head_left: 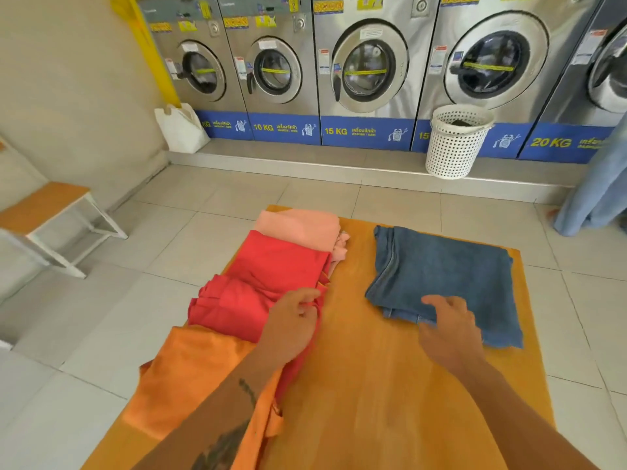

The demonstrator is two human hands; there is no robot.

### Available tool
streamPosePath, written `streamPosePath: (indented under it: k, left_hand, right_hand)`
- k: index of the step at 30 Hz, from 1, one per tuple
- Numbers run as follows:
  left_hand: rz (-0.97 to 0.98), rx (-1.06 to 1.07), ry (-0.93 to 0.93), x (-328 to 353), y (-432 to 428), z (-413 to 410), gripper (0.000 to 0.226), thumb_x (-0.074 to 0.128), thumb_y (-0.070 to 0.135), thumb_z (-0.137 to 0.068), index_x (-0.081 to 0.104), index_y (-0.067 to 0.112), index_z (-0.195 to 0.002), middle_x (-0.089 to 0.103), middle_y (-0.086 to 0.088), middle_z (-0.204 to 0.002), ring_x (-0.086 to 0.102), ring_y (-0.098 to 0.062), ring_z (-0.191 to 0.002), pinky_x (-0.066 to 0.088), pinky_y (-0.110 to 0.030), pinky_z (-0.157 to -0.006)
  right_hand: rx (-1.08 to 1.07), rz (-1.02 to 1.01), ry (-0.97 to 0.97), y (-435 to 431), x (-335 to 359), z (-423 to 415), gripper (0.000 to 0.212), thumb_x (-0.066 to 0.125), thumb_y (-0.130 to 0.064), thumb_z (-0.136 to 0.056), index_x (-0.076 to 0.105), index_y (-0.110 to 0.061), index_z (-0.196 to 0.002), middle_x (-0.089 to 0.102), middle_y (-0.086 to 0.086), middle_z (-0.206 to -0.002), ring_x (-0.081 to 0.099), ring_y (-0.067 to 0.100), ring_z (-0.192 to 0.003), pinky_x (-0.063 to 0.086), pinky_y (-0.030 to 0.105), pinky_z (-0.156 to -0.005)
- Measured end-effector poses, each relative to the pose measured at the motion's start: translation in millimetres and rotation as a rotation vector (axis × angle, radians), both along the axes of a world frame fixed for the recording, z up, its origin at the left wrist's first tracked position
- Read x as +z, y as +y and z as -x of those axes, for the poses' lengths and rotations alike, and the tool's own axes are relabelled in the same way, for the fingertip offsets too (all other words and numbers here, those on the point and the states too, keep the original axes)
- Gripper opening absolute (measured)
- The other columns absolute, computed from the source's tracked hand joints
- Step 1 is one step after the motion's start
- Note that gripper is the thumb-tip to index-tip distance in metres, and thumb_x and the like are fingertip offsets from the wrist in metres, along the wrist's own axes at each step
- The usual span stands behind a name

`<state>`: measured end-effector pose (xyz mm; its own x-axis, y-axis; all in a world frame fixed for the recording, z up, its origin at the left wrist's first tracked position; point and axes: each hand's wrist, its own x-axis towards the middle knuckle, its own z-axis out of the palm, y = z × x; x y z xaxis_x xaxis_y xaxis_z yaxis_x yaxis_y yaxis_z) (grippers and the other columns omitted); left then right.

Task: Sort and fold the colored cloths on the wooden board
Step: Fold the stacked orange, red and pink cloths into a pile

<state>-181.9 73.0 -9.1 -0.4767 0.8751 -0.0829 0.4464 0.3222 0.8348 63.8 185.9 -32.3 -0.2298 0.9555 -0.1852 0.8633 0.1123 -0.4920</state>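
Left hand (291,329) pinches red cloth (271,283) edge — right hand (449,329) spread on blue cloth (448,279) corner.

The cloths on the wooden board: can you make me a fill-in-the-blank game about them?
1. The left hand pinches the edge of the ____ cloth.
2. The right hand rests on the folded ____ cloth.
3. At the far end of the wooden board, past the red one, lies a ____ cloth.
4. Nearest the camera, under the left arm, lies an ____ cloth.

Missing words: red; blue; pink; orange
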Motion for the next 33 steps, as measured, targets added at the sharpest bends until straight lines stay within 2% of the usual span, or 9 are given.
streamPosePath:
  k: [2, 6, 9, 11, 16, 20, 24, 29, 33]
  left_hand:
    - [-0.027, 0.116, -0.037, -4, -26, 31, 0.036, 0.053, -0.002, -0.087, 0.068, 0.022, -0.110, 0.069, 0.005, -0.109, 0.063, -0.004, -0.097, 0.048, -0.021, -0.093]
    - [-0.045, 0.202, -0.097, -14, -56, 92, 0.038, 0.054, 0.001, -0.090, 0.067, 0.035, -0.102, 0.068, 0.013, -0.106, 0.062, 0.003, -0.091, 0.043, -0.002, -0.066]
    - [-0.035, 0.175, -0.097, -13, -69, 131, 0.035, 0.053, 0.007, -0.093, 0.067, 0.033, -0.110, 0.065, 0.015, -0.110, 0.060, 0.010, -0.081, 0.045, -0.004, -0.058]
    - [-0.039, 0.145, -0.092, -12, -80, 153, 0.035, 0.051, 0.010, -0.094, 0.066, 0.035, -0.113, 0.063, 0.017, -0.113, 0.061, 0.006, -0.082, 0.048, -0.012, -0.058]
    - [0.005, 0.002, 0.013, -32, -115, 199, 0.034, 0.057, 0.009, -0.092, 0.064, 0.029, -0.119, 0.061, 0.010, -0.123, 0.058, -0.006, -0.108, 0.043, -0.017, -0.090]
    - [0.091, -0.205, 0.165, -56, -143, 217, 0.042, 0.060, 0.032, -0.085, 0.057, 0.033, -0.127, 0.052, 0.010, -0.130, 0.049, -0.014, -0.120, 0.043, -0.042, -0.106]
    - [0.131, -0.190, 0.345, -69, -157, 219, 0.061, 0.063, 0.042, -0.080, 0.043, 0.039, -0.138, 0.033, 0.006, -0.145, 0.030, -0.023, -0.133, 0.035, -0.052, -0.106]
    - [0.118, -0.149, 0.157, -75, -172, 219, 0.071, 0.067, 0.036, -0.083, 0.033, 0.037, -0.145, 0.029, 0.002, -0.144, 0.048, -0.024, -0.120, 0.049, -0.041, -0.097]
    - [0.100, -0.148, 0.178, -69, -173, 219, 0.068, 0.066, 0.029, -0.086, 0.034, 0.036, -0.146, 0.033, 0.001, -0.139, 0.055, -0.021, -0.105, 0.050, -0.031, -0.087]
  right_hand:
    - [0.067, 0.083, 0.128, -25, 1, 23, 0.049, 0.058, -0.013, -0.088, 0.051, -0.025, -0.134, 0.045, 0.007, -0.132, 0.053, 0.025, -0.105, 0.050, 0.040, -0.086]
    - [0.115, 0.191, 0.218, -60, -1, 74, 0.044, 0.057, -0.014, -0.094, 0.049, -0.024, -0.136, 0.047, 0.004, -0.130, 0.050, 0.010, -0.088, 0.042, 0.017, -0.065]
    - [0.048, 0.286, 0.228, -78, 0, 114, 0.044, 0.058, -0.016, -0.093, 0.049, -0.025, -0.135, 0.050, 0.010, -0.132, 0.058, 0.016, -0.092, 0.053, 0.030, -0.070]
    - [0.008, 0.339, 0.251, -90, 2, 139, 0.046, 0.057, -0.017, -0.094, 0.047, -0.023, -0.138, 0.048, 0.010, -0.135, 0.059, 0.018, -0.096, 0.051, 0.028, -0.064]
    - [-0.123, 0.339, 0.312, -124, -2, 186, 0.056, 0.064, -0.022, -0.090, 0.044, -0.018, -0.142, 0.055, 0.006, -0.123, 0.059, 0.018, -0.097, 0.047, 0.025, -0.068]
    - [-0.170, 0.350, 0.294, -156, -6, 203, 0.060, 0.060, -0.025, -0.089, 0.040, -0.019, -0.145, 0.050, 0.010, -0.131, 0.060, 0.014, -0.086, 0.049, 0.026, -0.065]
    - [-0.202, 0.403, 0.292, -189, -8, 207, 0.082, 0.064, -0.043, -0.073, 0.029, -0.030, -0.146, 0.052, 0.009, -0.132, 0.059, 0.026, -0.108, 0.053, 0.046, -0.093]
    - [-0.205, 0.462, 0.318, -213, -7, 210, 0.090, 0.068, -0.024, -0.087, 0.007, -0.032, -0.154, 0.050, -0.001, -0.128, 0.055, 0.023, -0.111, 0.050, 0.039, -0.093]
    - [-0.204, 0.349, 0.354, -218, -5, 218, 0.090, 0.069, -0.016, -0.085, 0.013, -0.036, -0.152, 0.055, 0.002, -0.129, 0.059, 0.022, -0.110, 0.052, 0.045, -0.095]
